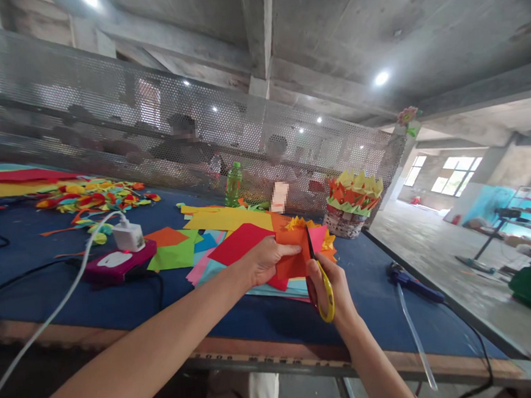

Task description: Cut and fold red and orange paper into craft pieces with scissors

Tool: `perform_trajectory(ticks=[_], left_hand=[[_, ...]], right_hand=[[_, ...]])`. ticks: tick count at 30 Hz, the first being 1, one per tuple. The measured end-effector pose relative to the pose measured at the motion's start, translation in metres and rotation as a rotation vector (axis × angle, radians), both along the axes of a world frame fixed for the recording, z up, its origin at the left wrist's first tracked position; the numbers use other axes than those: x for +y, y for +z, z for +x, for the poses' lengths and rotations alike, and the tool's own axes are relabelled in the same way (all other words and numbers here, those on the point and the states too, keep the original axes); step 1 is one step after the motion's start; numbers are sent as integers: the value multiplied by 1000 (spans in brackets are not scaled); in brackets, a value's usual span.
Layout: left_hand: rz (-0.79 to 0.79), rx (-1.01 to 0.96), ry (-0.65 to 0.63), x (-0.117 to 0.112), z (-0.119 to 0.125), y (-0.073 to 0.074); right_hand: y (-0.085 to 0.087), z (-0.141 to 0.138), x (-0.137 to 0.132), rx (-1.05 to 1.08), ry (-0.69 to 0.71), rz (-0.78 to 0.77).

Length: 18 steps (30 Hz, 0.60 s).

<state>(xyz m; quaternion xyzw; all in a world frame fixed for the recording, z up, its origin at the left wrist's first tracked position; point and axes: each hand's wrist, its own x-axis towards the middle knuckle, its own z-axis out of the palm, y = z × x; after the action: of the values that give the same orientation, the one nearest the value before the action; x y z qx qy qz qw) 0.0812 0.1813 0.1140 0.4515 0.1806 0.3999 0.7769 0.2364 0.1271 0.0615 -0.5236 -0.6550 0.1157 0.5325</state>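
My left hand (273,260) is closed on an orange paper sheet (290,266), its thumb lying across the sheet. Yellow-handled scissors (327,295) are gripped in my right hand (339,288), with the dark blades at the sheet's right part. Whether the blades are fully closed is too small to tell. Beneath and around my hands lie coloured sheets, among them a red sheet (241,242) and a yellow sheet (225,219). Just beyond the blades are yellow-orange pointed paper pieces (328,243).
A basket of folded paper (350,220) and a green bottle (234,186) stand by the mesh partition (241,127). On the right lies a glue gun (417,285) with a glue stick. A purple power strip (114,263) and paper scraps (91,197) are left; people sit behind the mesh.
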Motion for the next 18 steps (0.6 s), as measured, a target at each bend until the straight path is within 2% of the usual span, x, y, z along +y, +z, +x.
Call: perform_trajectory(ticks=[10,18], left_hand=[[-7,21,16,-3,0,2],[-13,44,5,1,-1,-1]], right_hand=[[0,2,2,10,-24,4],[3,-2,1,19,-46,9]])
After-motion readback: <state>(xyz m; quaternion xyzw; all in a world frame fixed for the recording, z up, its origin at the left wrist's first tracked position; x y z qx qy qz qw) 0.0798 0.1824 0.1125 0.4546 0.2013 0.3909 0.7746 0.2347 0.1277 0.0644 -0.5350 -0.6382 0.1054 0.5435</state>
